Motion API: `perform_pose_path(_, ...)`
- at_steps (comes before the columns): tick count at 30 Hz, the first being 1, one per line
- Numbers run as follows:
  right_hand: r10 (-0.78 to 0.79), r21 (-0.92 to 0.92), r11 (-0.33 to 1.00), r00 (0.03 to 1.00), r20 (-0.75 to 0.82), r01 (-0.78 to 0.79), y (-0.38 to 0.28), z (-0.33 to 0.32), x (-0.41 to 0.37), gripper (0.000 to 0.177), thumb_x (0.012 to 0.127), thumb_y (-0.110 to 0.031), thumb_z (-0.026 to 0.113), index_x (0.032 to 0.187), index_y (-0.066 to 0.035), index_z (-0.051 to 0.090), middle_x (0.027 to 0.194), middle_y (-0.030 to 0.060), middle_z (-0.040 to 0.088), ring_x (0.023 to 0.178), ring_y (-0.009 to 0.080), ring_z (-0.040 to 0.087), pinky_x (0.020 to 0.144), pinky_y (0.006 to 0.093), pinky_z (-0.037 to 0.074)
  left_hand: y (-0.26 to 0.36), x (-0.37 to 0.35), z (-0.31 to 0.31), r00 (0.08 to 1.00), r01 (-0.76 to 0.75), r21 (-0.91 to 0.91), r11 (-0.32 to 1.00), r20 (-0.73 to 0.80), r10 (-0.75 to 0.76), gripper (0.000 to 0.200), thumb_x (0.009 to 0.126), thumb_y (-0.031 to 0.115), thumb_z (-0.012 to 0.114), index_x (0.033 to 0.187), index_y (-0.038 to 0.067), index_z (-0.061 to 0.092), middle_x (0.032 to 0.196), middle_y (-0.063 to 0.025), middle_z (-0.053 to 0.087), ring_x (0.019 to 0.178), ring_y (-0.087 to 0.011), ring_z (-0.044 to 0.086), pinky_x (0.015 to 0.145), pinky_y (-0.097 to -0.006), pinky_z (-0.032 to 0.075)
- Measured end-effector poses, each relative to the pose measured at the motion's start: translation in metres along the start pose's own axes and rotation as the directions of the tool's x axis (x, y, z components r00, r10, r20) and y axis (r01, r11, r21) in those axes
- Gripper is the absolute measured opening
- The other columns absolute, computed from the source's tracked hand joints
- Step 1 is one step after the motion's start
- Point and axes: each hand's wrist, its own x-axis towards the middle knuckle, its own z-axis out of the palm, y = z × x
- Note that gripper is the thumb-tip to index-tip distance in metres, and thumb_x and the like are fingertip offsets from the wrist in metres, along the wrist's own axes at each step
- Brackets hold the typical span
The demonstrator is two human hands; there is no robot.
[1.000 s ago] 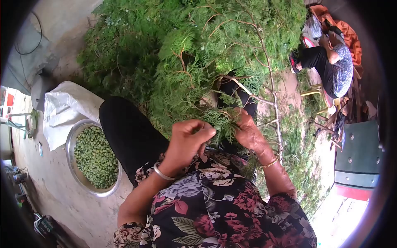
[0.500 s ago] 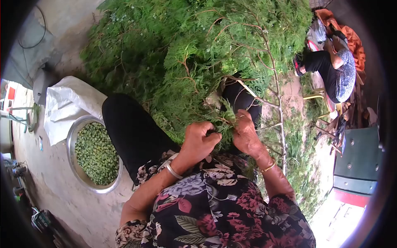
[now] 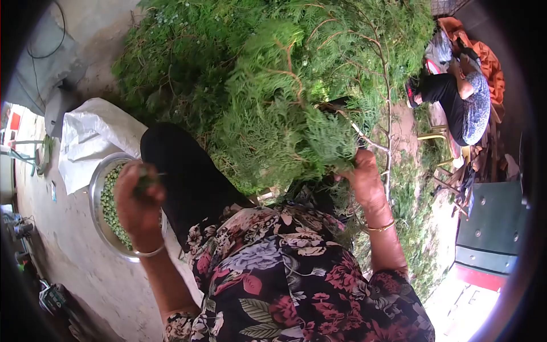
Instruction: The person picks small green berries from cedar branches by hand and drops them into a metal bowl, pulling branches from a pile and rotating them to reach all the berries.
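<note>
My left hand [image 3: 138, 202] is over the near side of a metal basin [image 3: 94, 196] filled with small green cones [image 3: 109, 208]. Its fingers curl around a small dark green clump [image 3: 148, 181], blurred by motion. My right hand [image 3: 366, 179] is closed on a leafy evergreen branch [image 3: 296, 137] above my lap; its fingertips are partly covered by foliage. The branch's flat, feathery sprays spread to the left and forward from that hand.
A large heap of cut evergreen branches [image 3: 188, 74] lies ahead, with a long bare stem [image 3: 388, 114] on the right. A white sack [image 3: 94, 128] lies beside the basin. Another person [image 3: 473, 97] sits at the far right, near an orange cloth [image 3: 487, 62].
My left hand has left the branch and swung left to the basin with a dark green clump. My right hand has shifted slightly right and forward, still holding the branch.
</note>
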Motion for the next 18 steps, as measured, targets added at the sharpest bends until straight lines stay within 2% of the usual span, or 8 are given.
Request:
perform_pose_path(2,0.053,0.453,0.892,0.99,-0.131,0.012,-0.014,-0.005,-0.005,0.027,0.074,0.012,0.06,0.081,-0.004,0.04,0.08,0.0065,0.047,0.07,0.0195,0.06,0.053,0.0315,0.051,0.02,-0.003,-0.031,0.97,-0.112,0.124,0.986,-0.2,0.135,0.014,0.085,0.009,0.055,0.093,-0.002,0.058,0.081,-0.0105,0.059,0.063,-0.0151,0.054,0.055,-0.0265,0.047)
perform_pose_path(6,0.233,0.638,0.768,0.951,-0.204,-0.051,-0.029,-0.006,-0.003,0.037,0.069,0.021,0.054,0.08,-0.007,0.033,0.079,0.0057,0.039,0.07,0.0218,0.059,0.05,0.0335,0.051,0.035,-0.004,-0.124,0.87,-0.222,0.396,0.891,-0.332,0.364,0.018,0.084,0.01,0.059,0.096,-0.002,0.058,0.083,-0.0107,0.059,0.065,-0.0165,0.056,0.06,-0.0293,0.048)
perform_pose_path(8,0.183,0.56,0.827,0.966,-0.182,-0.051,-0.032,-0.008,-0.003,0.032,0.071,0.017,0.052,0.081,-0.007,0.034,0.08,0.0069,0.04,0.07,0.023,0.059,0.05,0.0334,0.051,0.037,-0.008,-0.156,0.814,-0.014,0.726,0.687,-0.39,0.429,0.03,0.081,0.013,0.065,0.104,-0.006,0.057,0.086,-0.0109,0.06,0.073,-0.02,0.059,0.066,-0.0323,0.048)
perform_pose_path(9,0.177,0.569,0.821,0.964,-0.196,-0.035,-0.037,-0.007,-0.004,0.027,0.074,0.014,0.052,0.071,-0.008,0.036,0.079,0.01,0.05,0.066,0.0212,0.058,0.05,0.0328,0.048,0.033,-0.009,-0.153,0.807,-0.035,0.909,0.416,-0.22,0.549,0.042,0.079,0.018,0.067,0.11,-0.009,0.055,0.093,-0.0141,0.062,0.082,-0.0243,0.059,0.075,-0.0336,0.047)
perform_pose_path(10,0.173,0.578,0.816,0.962,-0.21,-0.02,-0.04,-0.006,-0.005,0.028,0.077,0.01,0.051,0.061,-0.009,0.039,0.077,0.0131,0.059,0.061,0.0195,0.057,0.05,0.0322,0.045,0.031,-0.01,-0.149,0.806,-0.035,0.908,0.417,-0.221,0.549,0.042,0.079,0.018,0.067,0.11,-0.009,0.055,0.093,-0.0141,0.062,0.082,-0.0243,0.059,0.075,-0.0336,0.047)
perform_pose_path(12,0.208,0.641,0.768,0.949,-0.235,-0.01,-0.039,-0.006,-0.007,0.026,0.078,0.007,0.052,0.063,-0.009,0.039,0.08,0.0138,0.059,0.063,0.0194,0.057,0.05,0.032,0.044,0.027,-0.011,-0.134,0.645,0.369,0.752,-0.547,0.217,0.733,0.048,0.08,0.021,0.067,0.114,-0.011,0.052,0.1,-0.0189,0.062,0.09,-0.0284,0.058,0.083,-0.0354,0.044)
perform_pose_path(16,0.348,0.771,0.636,0.897,-0.273,-0.012,-0.045,-0.011,-0.005,0.017,0.081,-0.002,0.056,0.072,-0.009,0.043,0.083,0.0119,0.058,0.064,0.0193,0.055,0.05,0.0311,0.042,0.021,-0.002,-0.116,0.618,0.226,0.919,-0.323,0.121,0.777,0.046,0.081,0.019,0.067,0.113,-0.01,0.054,0.104,-0.022,0.062,0.093,-0.0301,0.059,0.085,-0.038,0.044)
perform_pose_path(18,0.418,0.814,0.58,0.847,-0.329,0.031,-0.048,-0.013,-0.003,0.012,0.081,-0.004,0.058,0.079,-0.009,0.047,0.08,0.008,0.056,0.059,0.0173,0.05,0.05,0.0298,0.039,0.015,0.006,-0.1,0.615,-0.014,1.0,0.012,-0.001,0.789,0.041,0.08,0.012,0.067,0.113,-0.009,0.055,0.105,-0.0221,0.061,0.096,-0.0304,0.059,0.087,-0.0382,0.044)
